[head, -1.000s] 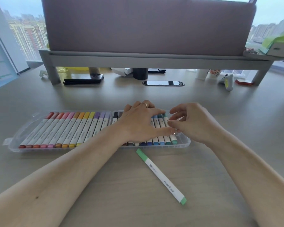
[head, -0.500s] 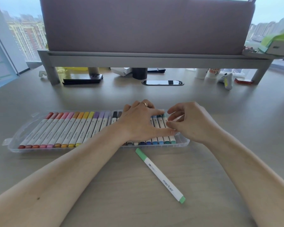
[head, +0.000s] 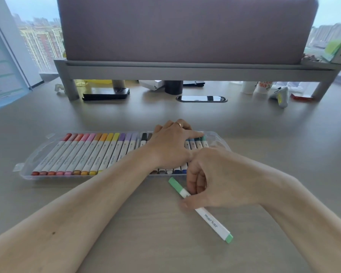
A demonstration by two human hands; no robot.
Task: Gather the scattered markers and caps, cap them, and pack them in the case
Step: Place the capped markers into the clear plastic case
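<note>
Far left edge: blue-and-white printed board (head: 2, 75), leaning upright, text unreadable.

Left-centre of the pale wood-grain bench (head: 156, 243): long clear plastic marker case (head: 35, 156), lid off, lying flat with its long side across the view. Inside, a row of white-barrelled capped markers (head: 91, 156) lies side by side, touching. Cap colours run red, pink, orange, yellow, purple, then black and grey, with teal ones (head: 198, 141) at the right end.

Centre: left hand (head: 171, 148) rests flat on the markers in the right half of the case, fingers straight and close together, pointing right toward the teal caps, holding nothing. Gold ring (head: 179, 124) on 1 finger. Markers under the palm are hidden apart from their near caps.

Just right of centre, in front of the case: right hand (head: 220, 180) is curled, fingertips on the far side and thumb on the near side of 1 loose white marker with 2 mint-green caps (head: 211, 223), pinching it close to its upper-left cap. Thumb tip is blurred. This marker lies diagonally on the bench, outside the case, upper-left cap near the case's front wall, lower-right cap toward the viewer; the word "marker" is printed on the barrel.

Back of bench: grey riser shelf (head: 165, 70) carrying a mauve padded panel (head: 181, 28). Beneath it, a black phone (head: 105, 93) to the left and an oval cable port (head: 201, 98) at centre.
</note>
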